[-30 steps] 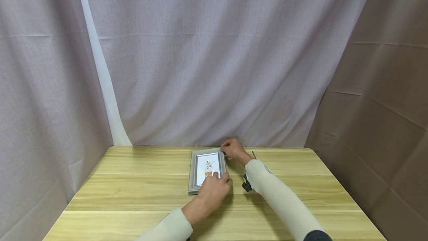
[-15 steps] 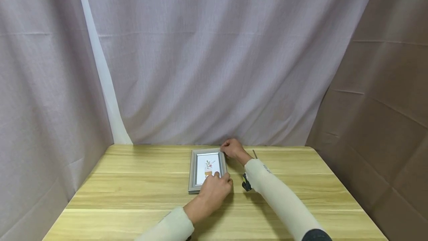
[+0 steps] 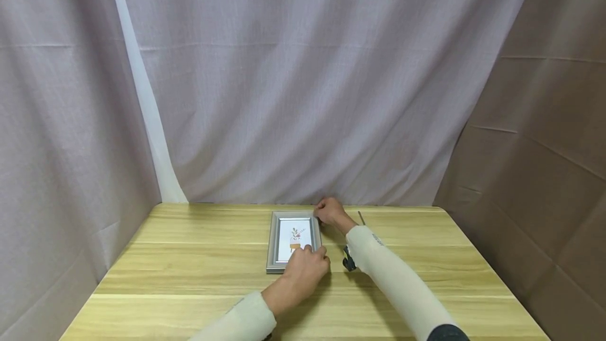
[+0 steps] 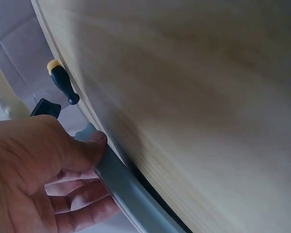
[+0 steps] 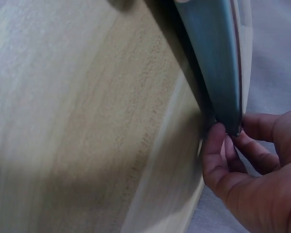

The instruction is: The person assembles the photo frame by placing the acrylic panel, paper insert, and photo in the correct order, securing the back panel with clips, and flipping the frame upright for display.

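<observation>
A silver picture frame with a small plant print lies flat on the wooden table, near the far edge. My left hand grips its near right corner, the thumb over the frame's edge in the left wrist view. My right hand pinches the far right corner; in the right wrist view the fingertips close on the end of the grey moulding.
A screwdriver with a black and yellow handle lies on the table right of the frame, its shaft showing behind my right forearm; its handle also shows in the left wrist view. Curtains enclose the table on three sides.
Nearly nothing: both hands stay on the frame's right corners, and the frame seems to have settled slightly flatter on the table.
</observation>
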